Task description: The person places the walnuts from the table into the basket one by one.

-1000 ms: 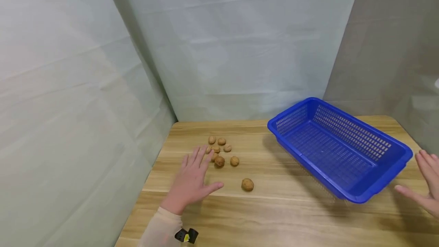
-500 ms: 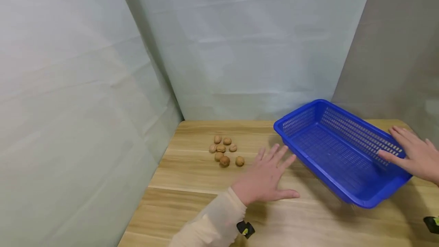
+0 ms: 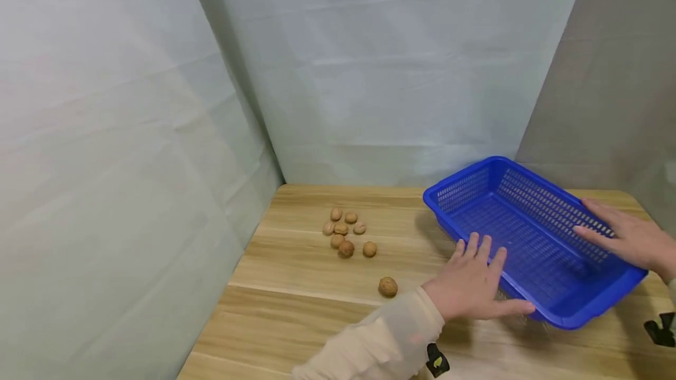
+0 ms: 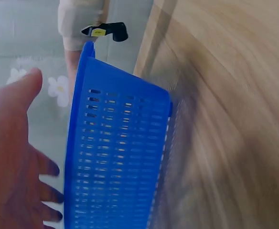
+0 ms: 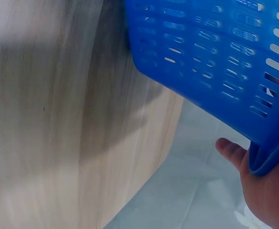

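A blue perforated plastic basket [image 3: 520, 233] stands at the right side of the wooden table. My left hand [image 3: 470, 286], fingers spread, hovers along its near long rim. In the left wrist view that hand [image 4: 10, 152] is beside the rim; whether the fingertips touch it I cannot tell. Over the right end of the basket lies my right hand [image 3: 631, 239], with straight fingers and the thumb apart. The right wrist view shows this hand [image 5: 268, 191] at the rim, partly hidden behind the basket [image 5: 197, 57]. Neither hand grips anything.
Several walnuts [image 3: 345, 248] lie in a loose cluster at the table's [image 3: 296, 274] back left. A single walnut [image 3: 388, 287] sits nearer, just left of my left forearm. Pale cloth [image 3: 380, 75] hangs behind and beside the table.
My left hand has moved right, from beside the walnuts to the basket's near rim. The right hand came in from the right edge to the basket's right end. The view shifted slightly.
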`<action>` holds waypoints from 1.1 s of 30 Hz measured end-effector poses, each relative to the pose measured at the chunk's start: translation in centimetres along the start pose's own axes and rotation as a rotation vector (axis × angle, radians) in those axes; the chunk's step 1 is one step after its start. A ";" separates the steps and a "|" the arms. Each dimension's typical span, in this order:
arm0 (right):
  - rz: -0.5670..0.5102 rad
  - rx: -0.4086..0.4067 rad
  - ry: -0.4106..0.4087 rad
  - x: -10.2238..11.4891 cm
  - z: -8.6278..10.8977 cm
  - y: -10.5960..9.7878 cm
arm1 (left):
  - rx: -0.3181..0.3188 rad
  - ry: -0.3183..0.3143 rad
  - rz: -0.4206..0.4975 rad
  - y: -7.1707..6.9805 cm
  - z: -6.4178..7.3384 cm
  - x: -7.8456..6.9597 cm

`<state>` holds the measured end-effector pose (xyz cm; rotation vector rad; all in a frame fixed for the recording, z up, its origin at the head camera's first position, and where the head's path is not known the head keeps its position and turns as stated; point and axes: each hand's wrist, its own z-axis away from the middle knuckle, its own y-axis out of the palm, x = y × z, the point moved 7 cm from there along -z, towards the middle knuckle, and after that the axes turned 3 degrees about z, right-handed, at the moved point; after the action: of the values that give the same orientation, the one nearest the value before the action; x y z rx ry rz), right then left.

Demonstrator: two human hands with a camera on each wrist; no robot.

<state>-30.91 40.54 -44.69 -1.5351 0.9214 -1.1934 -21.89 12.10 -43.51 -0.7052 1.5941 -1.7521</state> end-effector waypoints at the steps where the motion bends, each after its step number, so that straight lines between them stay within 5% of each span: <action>1: 0.007 0.007 0.008 0.1 0.0 0.1 | 0.001 -0.024 0.027 0.2 -0.1 0.2; 8: 0.010 0.049 0.061 1.2 0.6 0.3 | -0.063 -0.104 0.084 0.9 0.0 1.3; 18: -0.076 -0.044 -0.040 4.1 3.3 1.0 | -0.102 -0.145 0.147 0.9 0.9 3.4; 33: 0.031 -0.166 -0.151 11.5 8.3 2.0 | -0.158 -0.215 0.217 1.3 2.3 7.8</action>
<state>-20.15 31.15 -44.33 -1.7118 0.9580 -0.9843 -24.96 4.54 -44.85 -0.7378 1.6066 -1.3595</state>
